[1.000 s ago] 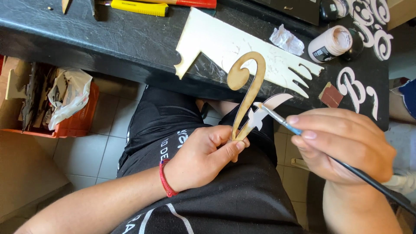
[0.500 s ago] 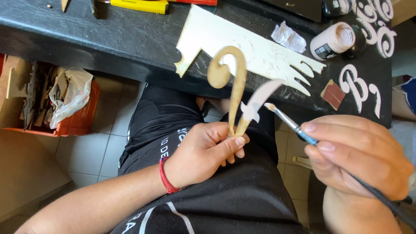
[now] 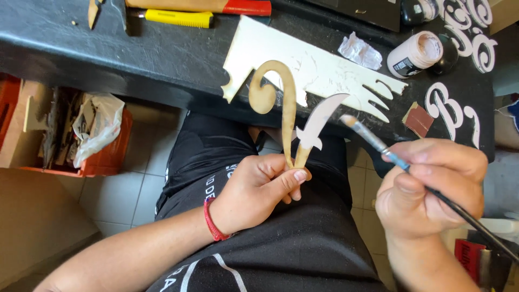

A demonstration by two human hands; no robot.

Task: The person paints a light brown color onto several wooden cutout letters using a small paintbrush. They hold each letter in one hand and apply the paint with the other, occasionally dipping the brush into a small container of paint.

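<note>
Since the earlier frame, the right hand has drawn its paintbrush back, so the bristle tip now sits just beside the white-painted prong instead of on it. Closed fully around the handle, that hand hangs over the lap below the black tabletop's near edge. Thumb and fingers of the left hand pinch the base of the curly wooden cutout, held upright against that edge, its 2 prongs pointing up.

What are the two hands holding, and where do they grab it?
Left hand pinches the curly wooden cutout at its bottom end. Right hand grips the paintbrush along its handle.
</note>
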